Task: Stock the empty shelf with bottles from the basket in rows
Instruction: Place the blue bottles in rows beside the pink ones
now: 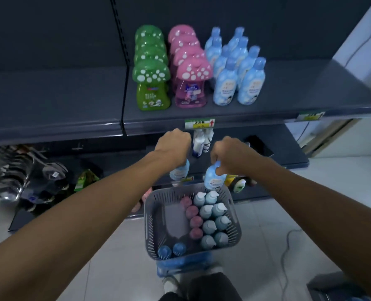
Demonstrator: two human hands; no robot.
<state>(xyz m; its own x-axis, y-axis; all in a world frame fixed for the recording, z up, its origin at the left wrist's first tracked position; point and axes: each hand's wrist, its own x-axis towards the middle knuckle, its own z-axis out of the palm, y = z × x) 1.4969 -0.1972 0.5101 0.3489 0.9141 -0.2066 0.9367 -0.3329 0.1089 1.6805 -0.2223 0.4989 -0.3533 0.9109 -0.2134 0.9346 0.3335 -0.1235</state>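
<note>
Farthest left, at 9 o'clock: ladles (11, 170) on a low rack, blurred.

Next, toward 12 o'clock, on the shelf (288, 94):
- A row of green bottles (152, 83) with spotted mushroom caps, running front to back.
- Just at its 3 o'clock, a like row of pink bottles (191, 83).
- At 3 o'clock of those, two rows of blue bottles (234, 83), upright and close together.

On the shelf's front edge, below the pink row: a tag (199, 123).

Under that edge, near centre: left hand (173, 144), knuckles up, closed in a fist on the top of the left bottle (180, 170). Pale blue body hanging below the fist, clear of the basket. Fingers themselves hidden under the hand.

At its 3 o'clock, near but apart: right hand (228, 155), fingers (219, 170) curled tight round the neck of the right bottle (212, 177). Same pale blue, base just above the basket's far rim.

At 6 o'clock of both hands: basket (150, 224), grey and slatted, set on something blue. Inside:
- Two dark caps (171, 250) at the near 7 o'clock corner.
- A line of pink caps (194, 216) down the middle.
- Two lines of teal bottles (212, 218) along the 3 o'clock wall.

Far right, at 4 o'clock: cable (288, 246) on the tiled floor.
</note>
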